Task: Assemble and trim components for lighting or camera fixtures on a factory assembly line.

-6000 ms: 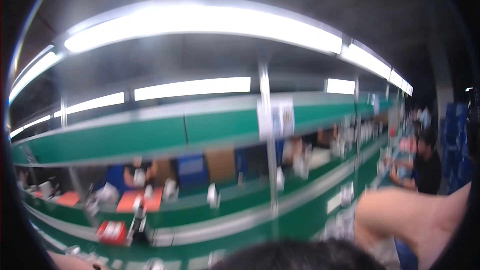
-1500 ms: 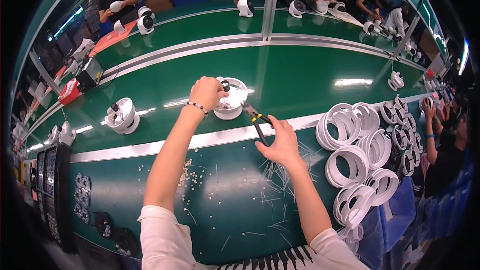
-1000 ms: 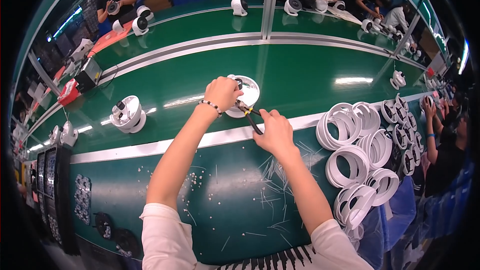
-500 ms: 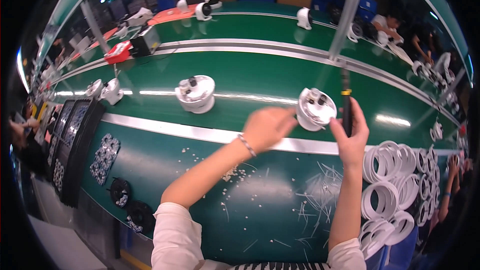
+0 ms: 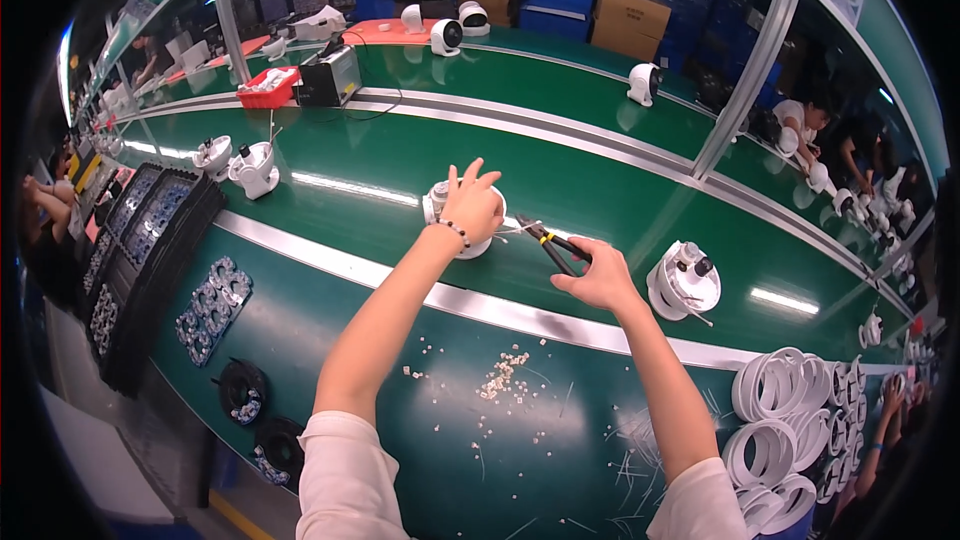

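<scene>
Head view: my left hand (image 5: 470, 208) rests on a white round unit (image 5: 462, 225) on the green table (image 5: 600, 190), fingers spread above it. Just right of it, my right hand (image 5: 602, 278) has its grip pressed around black pliers (image 5: 553, 244). Another white unit (image 5: 684, 280) sits farther right.

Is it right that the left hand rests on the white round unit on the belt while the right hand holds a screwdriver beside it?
Not quite. The head view shows the left hand on the white round unit on the green belt, but the right hand holds dark-handled cutting pliers, not a screwdriver, their tip pointing toward that unit.
</scene>
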A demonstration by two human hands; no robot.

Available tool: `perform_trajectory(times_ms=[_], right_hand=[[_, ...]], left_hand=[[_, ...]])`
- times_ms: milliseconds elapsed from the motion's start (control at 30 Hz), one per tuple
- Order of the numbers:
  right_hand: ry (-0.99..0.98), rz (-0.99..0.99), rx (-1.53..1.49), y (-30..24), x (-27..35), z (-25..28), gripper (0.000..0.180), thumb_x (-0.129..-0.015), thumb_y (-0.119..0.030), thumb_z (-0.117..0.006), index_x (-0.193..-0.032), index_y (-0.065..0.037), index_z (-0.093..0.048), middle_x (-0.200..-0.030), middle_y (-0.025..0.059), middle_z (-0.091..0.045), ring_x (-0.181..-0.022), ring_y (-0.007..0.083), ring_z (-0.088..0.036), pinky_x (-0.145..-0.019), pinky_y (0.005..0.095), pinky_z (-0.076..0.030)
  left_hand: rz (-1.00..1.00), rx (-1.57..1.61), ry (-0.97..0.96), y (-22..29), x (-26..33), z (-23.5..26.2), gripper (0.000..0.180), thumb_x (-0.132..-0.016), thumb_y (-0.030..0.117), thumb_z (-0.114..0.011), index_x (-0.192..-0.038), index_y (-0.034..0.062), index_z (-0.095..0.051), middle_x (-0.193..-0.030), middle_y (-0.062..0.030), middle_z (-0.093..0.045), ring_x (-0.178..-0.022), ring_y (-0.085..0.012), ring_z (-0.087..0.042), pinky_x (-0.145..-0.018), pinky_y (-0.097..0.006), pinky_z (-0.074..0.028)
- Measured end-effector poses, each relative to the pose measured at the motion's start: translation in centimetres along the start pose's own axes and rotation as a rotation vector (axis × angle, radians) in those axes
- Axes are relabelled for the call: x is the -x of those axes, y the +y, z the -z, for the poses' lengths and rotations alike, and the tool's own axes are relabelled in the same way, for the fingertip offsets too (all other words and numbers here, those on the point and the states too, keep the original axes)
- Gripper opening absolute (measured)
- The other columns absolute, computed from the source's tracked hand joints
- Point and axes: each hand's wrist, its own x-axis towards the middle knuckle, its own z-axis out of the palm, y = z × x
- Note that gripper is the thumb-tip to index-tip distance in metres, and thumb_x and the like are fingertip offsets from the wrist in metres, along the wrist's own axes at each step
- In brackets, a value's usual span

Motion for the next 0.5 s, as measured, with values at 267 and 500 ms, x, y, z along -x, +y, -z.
perform_trajectory(times_ms=[267,500], right_hand=[[0.122,0.069,-0.058,1.8,-0.1,-0.4,0.067,-0.055,-0.033,-0.073,-0.113,-0.003,-0.056,-0.091,0.0081,-0.058,-0.07,0.016,-0.052,-0.068,0.0277,-0.046],[0.046,-0.039,-0.132,2.5,1.0,1.3,0.066,-0.057,-0.033,-0.072,-0.115,-0.005,-0.054,-0.098,0.0102,-0.057,-0.088,0.0231,-0.056,-0.079,0.0318,-0.045]], left_hand=[[0.128,0.004,0.037,1.0,-1.5,-1.1,0.006,-0.068,0.018,-0.063,-0.069,0.013,-0.066,-0.132,-0.0132,-0.039,-0.129,-0.0368,-0.021,-0.099,-0.063,-0.013],[0.087,-0.082,-0.121,3.1,-3.2,-0.5,0.009,-0.066,0.017,-0.061,-0.069,0.0115,-0.066,-0.13,-0.0139,-0.04,-0.128,-0.0375,-0.022,-0.097,-0.066,-0.015]])
